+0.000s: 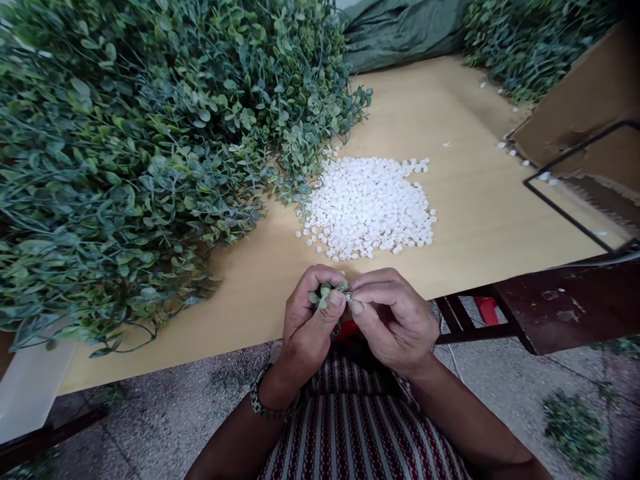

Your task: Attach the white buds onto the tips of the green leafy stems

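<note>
Close together at the table's front edge, both my hands are pinched over one small piece. My left hand (313, 320) is closed on a leafy plant sprig (324, 295), whose green leaves poke out between thumb and fingers. Thumb and fingertips of my right hand (393, 320) press on a tiny pale bead-like piece (349, 297) at the sprig's end; the fingers hide most of it. Just beyond the hands lies a spread pile of small white plastic pieces (370, 203). A large heap of green leafy sprigs (165, 133) fills the table's left side.
The tan tabletop (480, 200) runs beneath everything. At right stand a cardboard box (585, 100) and a black wire frame (565, 207). A dark green sack (405, 30) and more greenery (535, 47) lie at the back. A dark wooden stool (575, 300) is below the right edge.
</note>
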### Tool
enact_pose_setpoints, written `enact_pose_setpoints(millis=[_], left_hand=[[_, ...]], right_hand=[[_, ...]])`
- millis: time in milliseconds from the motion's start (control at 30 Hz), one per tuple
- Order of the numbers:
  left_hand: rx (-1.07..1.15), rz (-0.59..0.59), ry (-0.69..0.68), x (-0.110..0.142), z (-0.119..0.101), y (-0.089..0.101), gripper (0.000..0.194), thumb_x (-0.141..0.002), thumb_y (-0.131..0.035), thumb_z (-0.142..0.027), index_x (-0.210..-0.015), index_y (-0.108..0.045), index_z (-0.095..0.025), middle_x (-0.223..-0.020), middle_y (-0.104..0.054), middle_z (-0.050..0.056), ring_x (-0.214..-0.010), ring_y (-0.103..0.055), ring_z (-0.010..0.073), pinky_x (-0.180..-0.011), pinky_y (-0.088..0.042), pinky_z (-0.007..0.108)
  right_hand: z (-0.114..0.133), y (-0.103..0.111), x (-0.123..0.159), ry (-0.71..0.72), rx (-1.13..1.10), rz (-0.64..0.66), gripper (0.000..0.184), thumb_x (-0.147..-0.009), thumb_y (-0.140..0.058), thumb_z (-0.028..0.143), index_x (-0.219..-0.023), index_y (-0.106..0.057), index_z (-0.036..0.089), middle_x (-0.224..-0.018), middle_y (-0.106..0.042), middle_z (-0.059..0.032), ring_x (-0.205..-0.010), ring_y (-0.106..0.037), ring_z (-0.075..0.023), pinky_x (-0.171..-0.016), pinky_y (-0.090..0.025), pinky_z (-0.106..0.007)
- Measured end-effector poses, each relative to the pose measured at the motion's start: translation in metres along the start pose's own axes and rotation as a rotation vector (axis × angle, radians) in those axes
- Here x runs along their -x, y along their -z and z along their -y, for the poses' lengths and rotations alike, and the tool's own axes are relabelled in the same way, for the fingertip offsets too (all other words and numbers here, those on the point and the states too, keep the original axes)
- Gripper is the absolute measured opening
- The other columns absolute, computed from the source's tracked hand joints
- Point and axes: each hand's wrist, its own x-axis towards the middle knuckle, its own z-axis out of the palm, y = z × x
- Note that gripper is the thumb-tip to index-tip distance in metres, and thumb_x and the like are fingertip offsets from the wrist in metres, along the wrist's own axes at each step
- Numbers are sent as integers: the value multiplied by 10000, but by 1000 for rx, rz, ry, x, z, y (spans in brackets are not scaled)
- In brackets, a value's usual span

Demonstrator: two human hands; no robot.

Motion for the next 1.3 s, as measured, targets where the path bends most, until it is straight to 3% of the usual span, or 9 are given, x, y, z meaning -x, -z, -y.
enact_pose_setpoints(millis=[200, 367, 600, 867, 1300], left_hand=[[-10, 29, 59, 2, 1, 0, 141, -864, -635, -347, -930, -613, -224, -816, -529, 12, -732, -473, 148, -677, -417, 258], [-44, 24, 63, 2, 0, 0, 139, -838, -663, -326, -847, -596, -204, -776, -518, 10, -719, -472, 149, -669, -414, 250], [-27, 30, 90, 0, 3, 1, 153, -837, -671, -316, -836, -582, -192, -682, -529, -15, -579, -443, 113, -566, -386, 246], [-8, -22, 149, -1, 3, -1, 184, -801, -706, -324, -827, -588, -185, -662, -533, -28, -546, -472, 98, -539, -384, 236], [-99, -137, 183, -4, -3, -12, 80, -735, -611, -190, -719, -535, -176, -558, -503, -50, -474, -407, 75, -466, -336, 206]], right_hand=[[0, 5, 3, 42, 105, 11, 231, -799, -627, 74, -969, -611, 228, -863, -697, -48, -785, -661, -173, -637, -560, -313], [-2, 5, 5, 48, 114, 8, 223, -797, -627, 77, -964, -613, 224, -859, -692, -51, -785, -656, -180, -626, -547, -317], [-4, 3, 4, -270, -143, -90, 95, -855, -595, 124, -855, -620, 216, -783, -641, -15, -740, -616, -145, -655, -524, -286], [-3, 4, 0, -509, -330, -54, 66, -869, -634, 218, -807, -614, 207, -705, -601, 20, -637, -568, -101, -583, -491, -211], [-4, 1, 4, -422, -214, -65, 70, -873, -607, 146, -842, -612, 209, -739, -603, 20, -694, -568, -105, -644, -484, -215]])
